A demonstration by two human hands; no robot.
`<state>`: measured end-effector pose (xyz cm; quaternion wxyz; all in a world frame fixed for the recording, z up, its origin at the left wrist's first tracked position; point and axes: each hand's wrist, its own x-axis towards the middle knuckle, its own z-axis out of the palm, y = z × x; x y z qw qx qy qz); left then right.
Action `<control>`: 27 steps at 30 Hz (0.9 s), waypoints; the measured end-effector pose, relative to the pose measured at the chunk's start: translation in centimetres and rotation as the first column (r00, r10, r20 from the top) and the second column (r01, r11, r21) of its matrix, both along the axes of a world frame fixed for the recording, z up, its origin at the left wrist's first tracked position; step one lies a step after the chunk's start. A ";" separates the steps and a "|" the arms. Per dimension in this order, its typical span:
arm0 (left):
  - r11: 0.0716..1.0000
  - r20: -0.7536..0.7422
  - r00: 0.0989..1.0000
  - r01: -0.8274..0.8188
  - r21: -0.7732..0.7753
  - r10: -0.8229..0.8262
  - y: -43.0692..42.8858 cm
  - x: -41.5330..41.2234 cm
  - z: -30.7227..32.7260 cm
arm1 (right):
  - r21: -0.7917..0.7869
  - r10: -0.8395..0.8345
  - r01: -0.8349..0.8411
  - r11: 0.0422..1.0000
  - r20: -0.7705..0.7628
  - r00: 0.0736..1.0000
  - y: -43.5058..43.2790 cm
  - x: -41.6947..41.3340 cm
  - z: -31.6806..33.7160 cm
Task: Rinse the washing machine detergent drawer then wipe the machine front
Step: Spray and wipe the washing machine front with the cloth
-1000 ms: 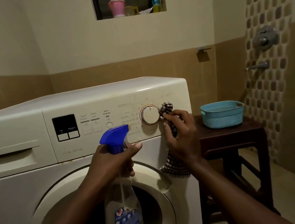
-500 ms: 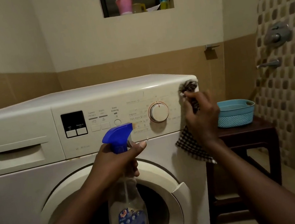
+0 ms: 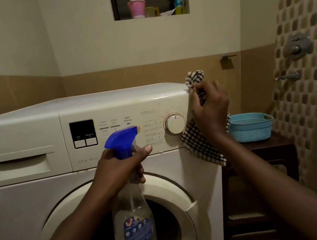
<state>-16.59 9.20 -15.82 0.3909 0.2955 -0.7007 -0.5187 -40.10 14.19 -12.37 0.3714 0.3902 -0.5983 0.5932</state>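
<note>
A small bathroom with cream walls above a band of tan tiles; the far right wall carries a pebble-pattern tile strip with a shower mixer and a tap below it. A window niche high on the far wall holds a pink cup and a small bottle. Right of the machine stands a dark wooden table with a light blue basket on it.

The left hand is wrapped round the neck of a clear spray bottle just under its blue trigger head, thumb laid across the front, holding the bottle upright in front of the door. The right hand clutches a black-and-white checked cloth with curled fingers and presses it against the top right corner of the control panel, just right of the round dial; the loose end of the cloth hangs down over the machine's right edge.

The white front-loading washing machine fills the left and middle, with small rusty specks along the seam under the panel. Its detergent drawer sits closed and flush at the upper left of the front, well apart from both hands.
</note>
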 end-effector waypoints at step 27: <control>0.995 -0.010 1.000 -0.003 0.096 0.004 -0.5 2.2 -2.8 | 0.114 0.065 -0.065 0.991 0.008 0.998 1.7 4.1 -11.2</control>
